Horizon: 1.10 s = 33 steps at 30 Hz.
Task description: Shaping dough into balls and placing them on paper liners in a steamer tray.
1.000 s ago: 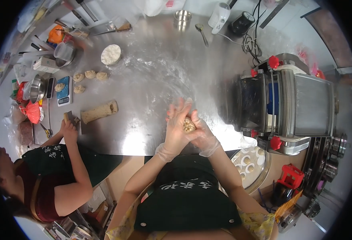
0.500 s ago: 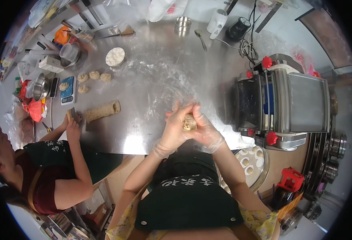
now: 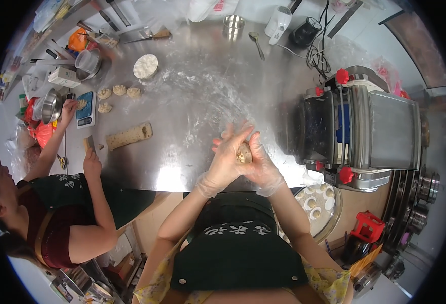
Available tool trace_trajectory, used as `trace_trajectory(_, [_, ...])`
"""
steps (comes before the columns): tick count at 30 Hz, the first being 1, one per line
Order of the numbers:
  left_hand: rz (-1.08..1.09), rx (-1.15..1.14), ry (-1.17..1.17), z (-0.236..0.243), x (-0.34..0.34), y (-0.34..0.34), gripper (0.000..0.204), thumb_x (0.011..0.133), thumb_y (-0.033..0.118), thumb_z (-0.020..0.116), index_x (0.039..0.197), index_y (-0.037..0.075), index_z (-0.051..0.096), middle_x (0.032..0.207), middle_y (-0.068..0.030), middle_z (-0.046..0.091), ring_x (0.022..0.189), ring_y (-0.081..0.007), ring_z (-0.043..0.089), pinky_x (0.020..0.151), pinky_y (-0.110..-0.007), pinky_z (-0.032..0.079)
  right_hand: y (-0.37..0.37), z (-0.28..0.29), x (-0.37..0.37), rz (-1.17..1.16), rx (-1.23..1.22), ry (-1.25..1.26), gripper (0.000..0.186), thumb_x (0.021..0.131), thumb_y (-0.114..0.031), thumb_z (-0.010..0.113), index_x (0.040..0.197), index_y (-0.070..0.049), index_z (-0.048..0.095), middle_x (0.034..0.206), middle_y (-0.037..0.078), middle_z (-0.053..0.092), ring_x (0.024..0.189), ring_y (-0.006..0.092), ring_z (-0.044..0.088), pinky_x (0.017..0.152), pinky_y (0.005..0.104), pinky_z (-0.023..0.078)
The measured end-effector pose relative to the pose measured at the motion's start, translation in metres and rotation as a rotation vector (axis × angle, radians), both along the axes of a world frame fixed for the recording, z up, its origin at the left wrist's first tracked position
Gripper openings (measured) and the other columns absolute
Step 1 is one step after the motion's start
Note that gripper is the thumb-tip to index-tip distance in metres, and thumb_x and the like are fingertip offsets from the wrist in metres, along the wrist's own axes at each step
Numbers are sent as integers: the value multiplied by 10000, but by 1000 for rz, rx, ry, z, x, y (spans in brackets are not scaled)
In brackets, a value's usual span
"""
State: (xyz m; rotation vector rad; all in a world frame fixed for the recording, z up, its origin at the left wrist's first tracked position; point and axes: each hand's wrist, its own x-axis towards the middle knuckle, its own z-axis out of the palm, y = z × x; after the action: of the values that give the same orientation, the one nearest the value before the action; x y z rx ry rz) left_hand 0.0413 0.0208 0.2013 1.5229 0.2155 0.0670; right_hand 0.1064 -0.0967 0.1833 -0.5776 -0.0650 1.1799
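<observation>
Over the near edge of the steel table, both my hands are cupped together in clear plastic gloves. Between them sits a small speckled dough ball (image 3: 243, 152), partly covered by fingers. My left hand (image 3: 226, 161) wraps it from the left, fingers pointing away from me. My right hand (image 3: 262, 166) closes on it from the right, thumb raised alongside. Under and in front of the hands, the table (image 3: 192, 124) carries smears of white flour. To the left lie a thick dough log (image 3: 129, 137) and several dough pieces (image 3: 119, 90).
At left, a co-worker's hand (image 3: 68, 108) touches a dough piece on a blue-topped scale (image 3: 86, 112); the other holds a scraper (image 3: 89, 143). A flour bowl (image 3: 146, 66) stands farther back. A roller machine (image 3: 360, 129) fills the right side. Below, a round tray (image 3: 329, 223) holds dough balls.
The dough ball has turned a little between my palms, and my fingers have shifted slightly. One co-worker's hand has left the scraper and reached the dough piece on the scale.
</observation>
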Motion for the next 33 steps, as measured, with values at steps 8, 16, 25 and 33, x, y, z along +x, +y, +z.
trace_trajectory(8, [64,789,-194,-24,-1,-6,970,591,295,882,1435,51,471,1579,-234,284,1506,-426,69,1201,-521,98,9,1,-15,-312,-167,-100,691,1028,-556,348,1482,-35,341,1517,161,391,1411,266,372,1177,408,295])
trace_trajectory(16, [292,-344,18,-11,1,-24,461,922,73,642,1363,-3,532,1403,-150,558,1298,-233,517,1094,-355,401,7,1,-17,-218,-54,32,627,1053,-489,346,1428,11,400,1477,170,425,1388,274,398,1164,413,323])
trace_trajectory(25, [168,415,-193,1,12,-14,631,750,110,777,1349,76,582,1438,-239,499,1423,-351,381,1154,-468,309,-4,-8,15,-50,-112,275,592,1054,-454,391,1450,-14,380,1421,155,480,1324,239,469,1127,389,383])
trace_trajectory(33, [357,-13,-56,-15,11,-39,496,895,144,682,1365,34,567,1295,-219,619,1083,-212,624,952,-337,501,9,1,-18,-478,-187,-133,586,1062,-416,372,1455,18,344,1503,183,397,1402,305,386,1175,481,309])
